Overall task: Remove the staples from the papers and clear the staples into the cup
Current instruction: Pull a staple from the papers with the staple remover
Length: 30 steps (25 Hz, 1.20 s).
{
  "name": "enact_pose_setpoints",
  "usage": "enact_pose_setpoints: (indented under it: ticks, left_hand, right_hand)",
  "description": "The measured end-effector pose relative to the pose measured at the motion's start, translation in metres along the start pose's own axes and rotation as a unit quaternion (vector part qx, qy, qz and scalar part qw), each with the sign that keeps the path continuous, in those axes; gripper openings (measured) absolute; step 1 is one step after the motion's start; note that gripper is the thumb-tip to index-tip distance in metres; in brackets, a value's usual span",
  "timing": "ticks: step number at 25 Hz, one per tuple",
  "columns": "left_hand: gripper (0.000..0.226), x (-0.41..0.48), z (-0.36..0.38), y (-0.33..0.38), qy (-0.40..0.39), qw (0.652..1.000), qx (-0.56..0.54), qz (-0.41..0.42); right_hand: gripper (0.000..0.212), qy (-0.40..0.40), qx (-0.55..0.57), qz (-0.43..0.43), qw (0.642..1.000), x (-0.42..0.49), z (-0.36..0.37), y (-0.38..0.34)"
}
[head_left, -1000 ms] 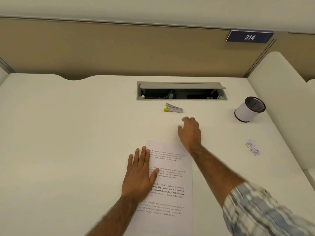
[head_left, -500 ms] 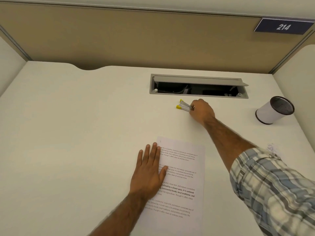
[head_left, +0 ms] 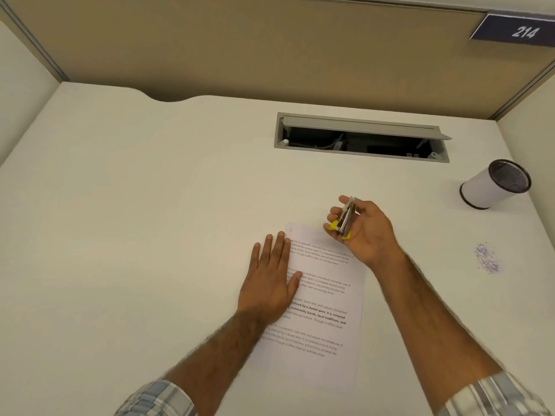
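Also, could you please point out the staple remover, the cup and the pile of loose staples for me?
staple remover (head_left: 344, 218): head view, on its metal body.
cup (head_left: 480, 190): head view, on its white side wall.
pile of loose staples (head_left: 488, 262): head view, on the middle of the pile.

Office cubicle. A white desk (head_left: 150, 205) is boxed in by metal-framed tan partition panels (head_left: 270, 49). A dark plate (head_left: 515, 30) on the panel reads 214. An open cable hatch (head_left: 360, 126) in the desktop shows wires (head_left: 332, 143). Printed papers (head_left: 324, 325) lie on the desk.
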<state>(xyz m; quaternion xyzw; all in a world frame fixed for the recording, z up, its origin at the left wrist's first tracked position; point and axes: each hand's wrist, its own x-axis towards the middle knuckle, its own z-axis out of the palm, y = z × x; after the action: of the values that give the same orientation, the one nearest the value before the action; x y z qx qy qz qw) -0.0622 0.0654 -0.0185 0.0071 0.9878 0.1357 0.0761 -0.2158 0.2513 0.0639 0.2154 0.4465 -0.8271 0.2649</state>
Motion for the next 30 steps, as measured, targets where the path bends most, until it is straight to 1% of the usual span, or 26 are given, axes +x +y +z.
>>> enact_pose_setpoints:
  ticks: [1, 2, 3, 4, 5, 6, 7, 8, 10, 11, 12, 15, 17, 19, 21, 25, 28, 30]
  left_hand:
    - [0.075, 0.0, 0.0, 0.0, 0.0, 1.0, -0.001, 0.0]
    - [0.075, 0.0, 0.0, 0.0, 0.003, 1.0, -0.001, 0.001]
    - [0.074, 0.0, 0.0, 0.0, 0.005, 1.0, -0.001, 0.002]
    - [0.074, 0.0, 0.0, 0.0, 0.006, 1.0, -0.002, 0.002]
    - [0.074, -0.001, 0.0, 0.0, 0.006, 1.0, -0.002, 0.002]
    - [0.074, 0.0, 0.0, 0.0, 0.005, 1.0, -0.002, 0.002]
    - [0.075, 0.0, 0.0, 0.0, 0.004, 1.0, 0.0, 0.001]
    - [0.075, 0.0, 0.0, 0.0, 0.003, 1.0, 0.001, 0.001]
    - [0.075, 0.0, 0.0, -0.001, 0.003, 1.0, 0.002, 0.002]
    - [0.076, 0.0, 0.001, -0.001, 0.002, 1.0, 0.002, 0.002]
    - [0.076, 0.0, 0.001, -0.001, 0.002, 1.0, 0.002, 0.001]
    - [0.076, 0.0, 0.002, -0.001, 0.003, 1.0, -0.001, 0.001]
    - [0.076, 0.001, 0.003, -0.002, 0.004, 1.0, -0.001, 0.002]
    - [0.076, 0.001, 0.003, -0.001, 0.008, 1.0, 0.002, 0.003]
    - [0.076, 0.001, 0.003, -0.001, 0.01, 1.0, 0.003, 0.003]
    - [0.076, 0.001, 0.004, -0.001, 0.009, 1.0, 0.006, 0.002]
    - [0.076, 0.001, 0.005, -0.002, 0.014, 1.0, 0.004, 0.004]
    - [0.076, 0.001, 0.005, -0.002, 0.018, 1.0, 0.003, 0.004]
  right_hand:
    - [0.028, 0.013, -0.075, -0.007, 0.997, -0.002, 0.005, 0.006]
    - [0.026, 0.023, -0.2, -0.038, 0.979, -0.002, 0.01, 0.011]
    - [0.025, 0.028, -0.353, -0.087, 0.931, -0.002, 0.013, 0.017]
    - [0.027, 0.02, -0.506, -0.146, 0.85, -0.001, 0.016, 0.022]
    - [0.03, 0.0, -0.628, -0.199, 0.753, 0.001, 0.017, 0.027]
    - [0.033, -0.024, -0.708, -0.232, 0.667, 0.003, 0.018, 0.032]
    - [0.035, -0.047, -0.756, -0.247, 0.605, 0.005, 0.019, 0.035]
    - [0.035, -0.066, -0.785, -0.256, 0.561, 0.007, 0.02, 0.039]
    - [0.032, -0.093, -0.821, -0.276, 0.491, 0.012, 0.022, 0.045]
    - [0.03, -0.1, -0.83, -0.286, 0.468, 0.015, 0.023, 0.047]
    - [0.031, -0.103, -0.831, -0.293, 0.461, 0.017, 0.023, 0.049]
    - [0.037, -0.104, -0.82, -0.306, 0.472, 0.022, 0.022, 0.051]
    - [0.033, -0.105, -0.827, -0.31, 0.457, 0.025, 0.025, 0.051]
    - [0.029, -0.117, -0.838, -0.317, 0.429, 0.028, 0.028, 0.051]
    - [0.029, -0.131, -0.845, -0.316, 0.412, 0.03, 0.03, 0.051]
    - [0.031, -0.147, -0.846, -0.314, 0.404, 0.031, 0.03, 0.053]
    - [0.023, -0.158, -0.842, -0.32, 0.404, 0.03, 0.03, 0.054]
    - [0.019, -0.163, -0.852, -0.311, 0.389, 0.031, 0.033, 0.052]
